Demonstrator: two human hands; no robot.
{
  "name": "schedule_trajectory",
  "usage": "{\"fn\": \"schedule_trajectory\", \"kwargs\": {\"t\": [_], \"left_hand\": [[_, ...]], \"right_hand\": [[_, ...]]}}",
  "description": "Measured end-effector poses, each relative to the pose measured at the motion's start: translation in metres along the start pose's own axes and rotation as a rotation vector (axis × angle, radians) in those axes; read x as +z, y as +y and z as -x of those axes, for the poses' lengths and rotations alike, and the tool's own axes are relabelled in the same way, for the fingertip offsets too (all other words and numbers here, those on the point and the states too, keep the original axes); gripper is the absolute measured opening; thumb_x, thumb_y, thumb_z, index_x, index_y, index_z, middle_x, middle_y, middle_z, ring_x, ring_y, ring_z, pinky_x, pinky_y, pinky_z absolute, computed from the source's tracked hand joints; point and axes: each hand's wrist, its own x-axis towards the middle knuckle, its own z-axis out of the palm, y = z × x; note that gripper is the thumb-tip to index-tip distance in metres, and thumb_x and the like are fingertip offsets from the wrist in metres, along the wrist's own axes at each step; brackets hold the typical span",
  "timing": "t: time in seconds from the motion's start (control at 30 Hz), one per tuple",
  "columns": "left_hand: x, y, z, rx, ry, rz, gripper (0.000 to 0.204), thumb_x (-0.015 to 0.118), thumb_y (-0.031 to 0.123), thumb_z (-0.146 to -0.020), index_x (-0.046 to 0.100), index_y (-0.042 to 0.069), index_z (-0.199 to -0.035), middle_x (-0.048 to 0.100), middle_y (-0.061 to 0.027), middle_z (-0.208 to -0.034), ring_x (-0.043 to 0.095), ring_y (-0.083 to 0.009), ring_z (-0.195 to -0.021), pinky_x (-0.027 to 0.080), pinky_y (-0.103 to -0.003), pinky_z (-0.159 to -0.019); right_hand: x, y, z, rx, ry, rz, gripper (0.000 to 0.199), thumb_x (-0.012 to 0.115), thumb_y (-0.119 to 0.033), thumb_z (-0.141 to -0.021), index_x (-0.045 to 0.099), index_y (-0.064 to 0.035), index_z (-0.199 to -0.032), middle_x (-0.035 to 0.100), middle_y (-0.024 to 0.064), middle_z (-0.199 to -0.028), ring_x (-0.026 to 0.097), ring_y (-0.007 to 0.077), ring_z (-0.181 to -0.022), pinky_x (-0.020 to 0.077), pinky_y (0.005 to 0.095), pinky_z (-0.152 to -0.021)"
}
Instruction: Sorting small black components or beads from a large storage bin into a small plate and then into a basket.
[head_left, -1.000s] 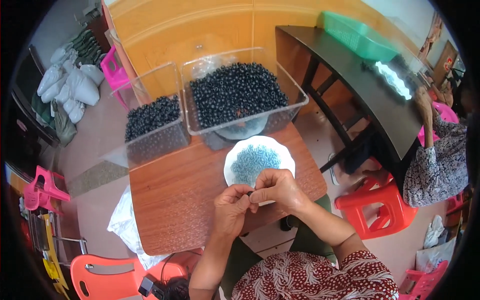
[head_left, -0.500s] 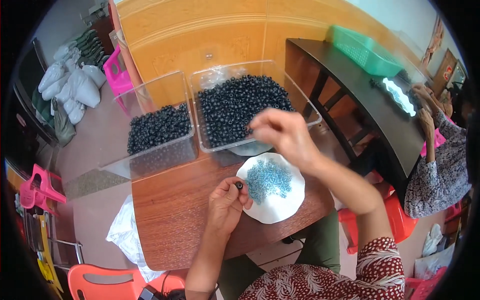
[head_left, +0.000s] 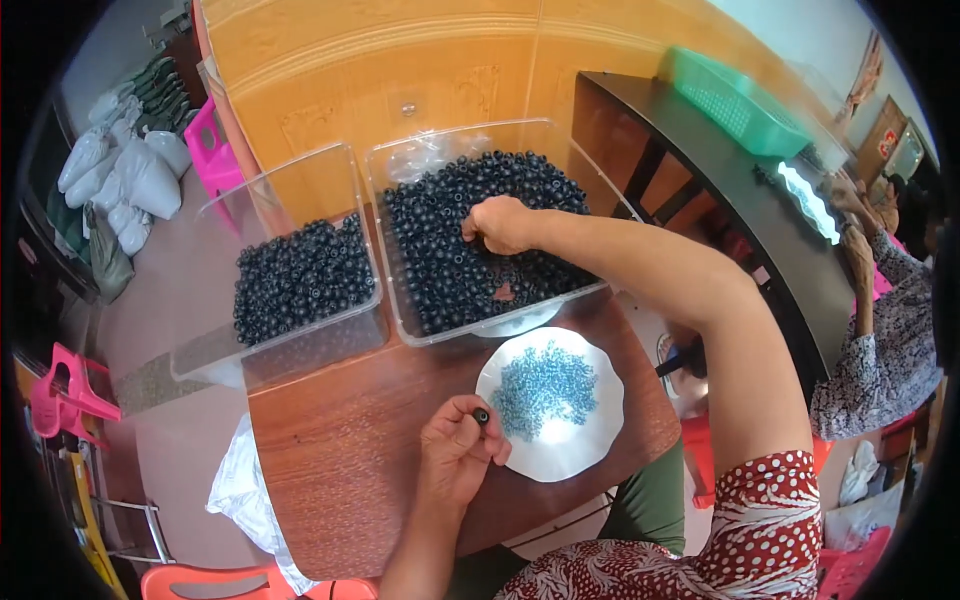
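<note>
Inside the big clear box (head_left: 450, 334), the right hand (head_left: 500, 224) is now touching the dark beads (head_left: 430, 230), its fingers curling down. It is no longer meeting the left hand (head_left: 458, 448) by the white plate (head_left: 560, 466), as it was a second ago, so I am guessing that the right hand is now picking through the heap while the left is only holding on. The left hand is hanging beside the plate's left edge, nearly closed, and its thumb and finger are pinching one dark bead (head_left: 482, 415), with the hole showing. Small blue beads (head_left: 545, 390) are lying in a pile on the plate, and the plate is sitting on the brown table (head_left: 330, 450). To the left, a smaller clear box (head_left: 320, 345) is holding more dark beads. The right fingertips are hiding, so I am not able to say how wide they are standing or whether they are gripping anything. A reddish patch (head_left: 503, 292) is showing in the heap, but I am not making out what it is. Far right, another person's hand (head_left: 858, 255) is working near a bright thing (head_left: 808, 203) that is glaring too much to name.
</note>
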Motion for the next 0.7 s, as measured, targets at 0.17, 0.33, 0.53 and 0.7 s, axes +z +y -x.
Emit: {"fn": "schedule_trajectory", "kwargs": {"t": [0.17,0.33,0.53,0.7], "left_hand": [[0.006,0.0,0.0,-0.017,0.044,-0.004,0.026,0.061,0.018,-0.082,0.052,0.0,-0.097,0.054,-0.0113,-0.076,0.048,-0.0154,-0.057,0.041,-0.03,-0.049],[0.008,0.003,0.003,-0.039,0.023,0.014,0.025,0.062,0.018,-0.081,0.053,0.0,-0.096,0.055,-0.012,-0.075,0.05,-0.0168,-0.06,0.042,-0.032,-0.052],[0.006,-0.002,0.003,-0.058,0.0,0.011,0.027,0.063,0.018,-0.08,0.053,-0.001,-0.096,0.056,-0.0128,-0.073,0.051,-0.0171,-0.059,0.042,-0.033,-0.051],[0.006,-0.001,0.001,-0.059,0.03,0.02,0.027,0.063,0.018,-0.08,0.053,-0.001,-0.096,0.056,-0.013,-0.074,0.051,-0.0173,-0.059,0.042,-0.033,-0.051]], "right_hand": [[0.011,0.025,-0.005,-0.109,-0.143,-0.175,0.028,0.051,0.001,-0.066,0.069,-0.013,-0.083,0.065,0.0104,-0.086,0.06,0.0287,-0.087,0.0479,0.0356,-0.075],[-0.009,0.04,0.005,-0.093,0.068,-0.177,0.021,0.056,-0.001,-0.063,0.069,-0.0145,-0.072,0.065,0.0097,-0.076,0.062,0.028,-0.077,0.0491,0.0372,-0.066],[-0.005,0.038,0.016,-0.148,-0.014,-0.118,0.016,0.056,0.002,-0.061,0.065,-0.0084,-0.069,0.064,0.0099,-0.07,0.062,0.0275,-0.07,0.0481,0.0357,-0.062],[0.005,0.04,0.008,-0.118,0.06,-0.041,0.017,0.057,0.001,-0.061,0.066,-0.0095,-0.07,0.064,0.0113,-0.071,0.062,0.0296,-0.071,0.0483,0.0371,-0.062]]}}
